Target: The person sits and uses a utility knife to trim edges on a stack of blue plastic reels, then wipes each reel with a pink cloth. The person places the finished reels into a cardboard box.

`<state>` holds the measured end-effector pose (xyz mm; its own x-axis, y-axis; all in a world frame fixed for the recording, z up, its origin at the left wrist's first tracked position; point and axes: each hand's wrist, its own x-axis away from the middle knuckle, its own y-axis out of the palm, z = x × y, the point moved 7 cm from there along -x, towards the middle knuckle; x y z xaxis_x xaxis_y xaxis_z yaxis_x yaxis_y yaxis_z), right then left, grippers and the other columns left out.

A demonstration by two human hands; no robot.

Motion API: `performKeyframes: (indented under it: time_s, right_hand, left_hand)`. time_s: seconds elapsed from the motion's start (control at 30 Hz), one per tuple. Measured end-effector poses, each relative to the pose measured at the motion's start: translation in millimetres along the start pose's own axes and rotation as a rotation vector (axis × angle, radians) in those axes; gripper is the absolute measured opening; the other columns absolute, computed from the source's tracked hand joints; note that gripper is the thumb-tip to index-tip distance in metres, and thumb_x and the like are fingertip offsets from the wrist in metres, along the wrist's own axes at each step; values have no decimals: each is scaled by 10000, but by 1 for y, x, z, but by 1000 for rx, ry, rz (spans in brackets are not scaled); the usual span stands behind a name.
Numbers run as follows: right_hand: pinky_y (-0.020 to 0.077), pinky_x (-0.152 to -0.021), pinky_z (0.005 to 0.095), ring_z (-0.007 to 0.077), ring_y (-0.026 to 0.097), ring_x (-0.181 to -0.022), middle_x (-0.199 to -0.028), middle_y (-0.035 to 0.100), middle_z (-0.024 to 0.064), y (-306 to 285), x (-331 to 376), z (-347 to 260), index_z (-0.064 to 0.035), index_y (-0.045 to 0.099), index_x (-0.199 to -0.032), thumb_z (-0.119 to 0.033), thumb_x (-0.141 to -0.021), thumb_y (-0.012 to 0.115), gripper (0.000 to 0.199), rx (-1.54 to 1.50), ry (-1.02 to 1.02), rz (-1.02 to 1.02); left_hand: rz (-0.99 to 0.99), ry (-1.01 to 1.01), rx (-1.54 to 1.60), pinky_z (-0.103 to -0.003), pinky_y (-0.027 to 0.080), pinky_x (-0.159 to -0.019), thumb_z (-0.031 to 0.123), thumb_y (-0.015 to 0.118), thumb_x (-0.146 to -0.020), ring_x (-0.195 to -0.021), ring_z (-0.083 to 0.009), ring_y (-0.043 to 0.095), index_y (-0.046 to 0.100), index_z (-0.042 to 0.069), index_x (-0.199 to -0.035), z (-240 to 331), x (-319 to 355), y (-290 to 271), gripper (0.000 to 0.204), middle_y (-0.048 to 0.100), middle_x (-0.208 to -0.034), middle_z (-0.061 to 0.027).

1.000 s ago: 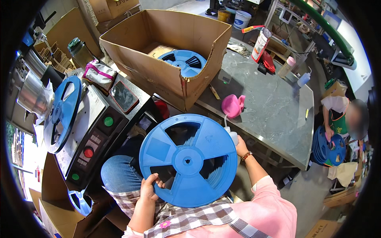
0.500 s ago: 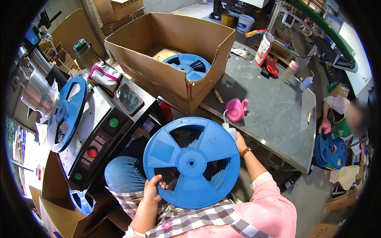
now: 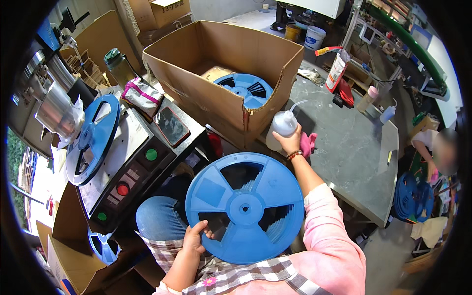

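A large, round, light-blue plastic reel [image 3: 253,210] with a round hub and wide cut-outs lies across the lap, its lower left rim in the left grip [image 3: 198,237]. That bare hand is closed on the rim, with fingertips showing inside the left cut-out. Layered edges show through the reel's right cut-out. The right grip [image 3: 291,140] is wrapped around a translucent squeeze bottle [image 3: 284,122] with a thin bent spout, beyond the reel and near the bench edge; whether the bottle's base touches anything, I cannot tell. A bright pink object [image 3: 308,144] shows just beside the right wrist.

A darker square panel [image 3: 211,192] on the reel bears no writing I can make out. Small white labels [image 3: 132,174] sit among round green and red buttons on a dark machine front [image 3: 132,189]. A white-and-red container [image 3: 336,71] carries print, as does a brown carton [image 3: 160,15] at the upper left.

The grey, stone-like bench [image 3: 354,147] stretches to the right. An open brown cardboard box [image 3: 191,93] stands at its left end, a second blue reel [image 3: 242,91] inside. A dark red-edged phone [image 3: 172,126] lies left of the box. At the far right, another person [image 3: 424,147] leans by more blue reels [image 3: 407,197].
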<state>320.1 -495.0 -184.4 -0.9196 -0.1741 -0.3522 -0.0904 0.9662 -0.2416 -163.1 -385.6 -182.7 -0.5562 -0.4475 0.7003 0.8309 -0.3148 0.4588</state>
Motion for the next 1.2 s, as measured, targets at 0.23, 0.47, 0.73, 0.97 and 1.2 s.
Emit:
performKeyframes:
  time_s: [0.23, 0.47, 0.73, 0.97, 1.2]
  right_hand:
    - [467, -963, 403, 331, 569, -1130, -1246, 543, 209, 26, -26, -1, 0, 385, -1309, -290, -548, 902, 966, 187, -95, -7]
    - [370, -1027, 429, 347, 494, -1171, -1243, 548, 172, -45, -8, -19, -9, 530, -1257, -283, -726, 768, 643, 592, -353, 82]
    - [495, -865, 502, 345, 621, -1042, -1174, 624, 173, -106, 55, 182, -21, 579, -1185, -657, -918, 356, 725, -305, 1158, 241]
    - [535, -763, 456, 295, 614, -998, -1116, 628, 146, -69, 22, 194, -81, 578, -1203, -570, -891, 486, 586, -520, 1186, -91]
    - [323, -351, 241, 124, 344, -367, -567, 460, -14, -97, -7, 204, -120, 581, -808, -253, -816, 610, 137, -559, 956, -96]
  left_hand:
    - [11, 1, 29, -394, 463, -579, 142, 659, -838, -497, -198, 519, 546, 93, -745, 0, 2, -1, 155, 514, -602, -44]
    - [4, 27, 51, -377, 474, -552, 85, 653, -822, -500, -204, 528, 517, 93, -794, -2, 4, 1, 140, 498, -610, -48]
    - [-17, 20, 41, -377, 479, -558, 80, 650, -821, -509, -201, 538, 519, 88, -772, -2, 3, 8, 140, 512, -618, -53]
    - [-45, 17, 45, -389, 473, -594, 80, 651, -828, -530, -199, 532, 538, 91, -798, -4, -1, 0, 117, 510, -631, -40]
    - [-92, 25, -28, -367, 498, -602, 88, 660, -832, -574, -197, 565, 557, 57, -864, 0, 4, 17, 112, 557, -669, -68]
